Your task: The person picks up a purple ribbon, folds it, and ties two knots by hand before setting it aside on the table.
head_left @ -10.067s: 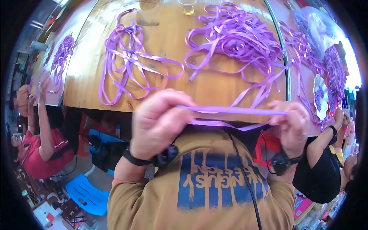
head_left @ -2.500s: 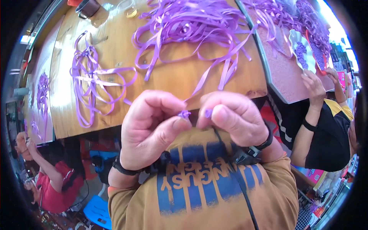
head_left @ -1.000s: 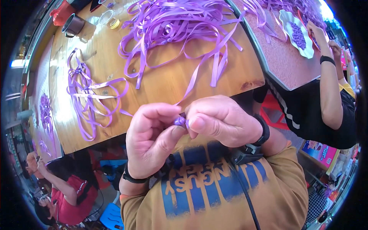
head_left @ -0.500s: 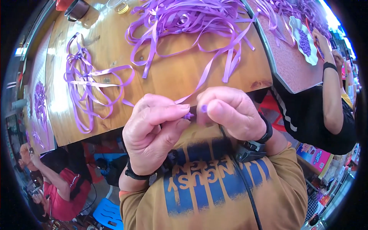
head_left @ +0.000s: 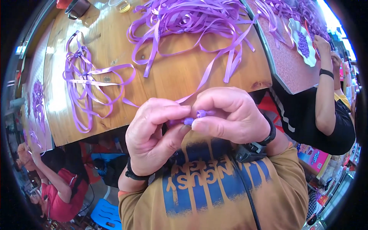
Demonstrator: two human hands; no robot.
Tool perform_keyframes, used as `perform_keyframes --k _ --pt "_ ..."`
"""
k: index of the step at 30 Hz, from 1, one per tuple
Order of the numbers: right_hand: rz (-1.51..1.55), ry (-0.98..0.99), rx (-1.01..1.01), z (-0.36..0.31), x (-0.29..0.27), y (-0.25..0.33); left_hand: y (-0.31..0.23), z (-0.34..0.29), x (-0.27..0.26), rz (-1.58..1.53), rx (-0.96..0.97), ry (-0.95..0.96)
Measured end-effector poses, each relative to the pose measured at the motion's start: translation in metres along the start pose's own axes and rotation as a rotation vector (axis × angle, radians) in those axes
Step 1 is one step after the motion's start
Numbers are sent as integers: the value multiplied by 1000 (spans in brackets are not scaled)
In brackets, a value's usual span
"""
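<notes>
In front of my chest, at the near edge of the table, both hands are raised with their fingertips close together. My left hand is closed, pinching a small purple plastic connector piece between thumb and forefinger. A second purple piece, round with a hollow end, shows between the thumb and forefinger of my right hand. The two pieces sit side by side, apart. A flat purple ribbon runs from behind my hands to the pile on the table; how it joins the pieces is hidden.
A big heap of purple ribbons covers the table's far side, with a smaller bundle at left. A dark mug and a clear cup stand far left. At right, a co-worker's arm is beside a white dish of small purple pieces.
My right hand has moved slightly left and its thumb now reaches the piece in my left hand. The hollow end of the right-hand piece has turned into view.
</notes>
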State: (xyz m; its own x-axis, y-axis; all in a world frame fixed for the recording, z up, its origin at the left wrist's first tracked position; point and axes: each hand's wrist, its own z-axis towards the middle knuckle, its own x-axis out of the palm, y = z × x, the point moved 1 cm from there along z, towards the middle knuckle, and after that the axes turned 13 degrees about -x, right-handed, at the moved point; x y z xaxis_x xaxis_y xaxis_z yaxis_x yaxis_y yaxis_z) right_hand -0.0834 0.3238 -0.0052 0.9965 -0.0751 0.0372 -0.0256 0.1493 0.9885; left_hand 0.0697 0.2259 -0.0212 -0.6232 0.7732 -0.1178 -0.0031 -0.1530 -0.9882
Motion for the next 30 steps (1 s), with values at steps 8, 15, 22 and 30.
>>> perform_keyframes --k 8,15,22,30 --pt "181 -44 -46 -3 -3 -7 -1 -1 2 -8 -20 9" --pt "118 -40 -14 -5 -7 -6 2 3 5 6 44 -7" --pt "29 -22 -46 -9 -9 -3 2 1 9 -110 -43 -36" --pt "-63 -29 -192 -9 -10 -4 3 -3 4 -145 -81 -56"
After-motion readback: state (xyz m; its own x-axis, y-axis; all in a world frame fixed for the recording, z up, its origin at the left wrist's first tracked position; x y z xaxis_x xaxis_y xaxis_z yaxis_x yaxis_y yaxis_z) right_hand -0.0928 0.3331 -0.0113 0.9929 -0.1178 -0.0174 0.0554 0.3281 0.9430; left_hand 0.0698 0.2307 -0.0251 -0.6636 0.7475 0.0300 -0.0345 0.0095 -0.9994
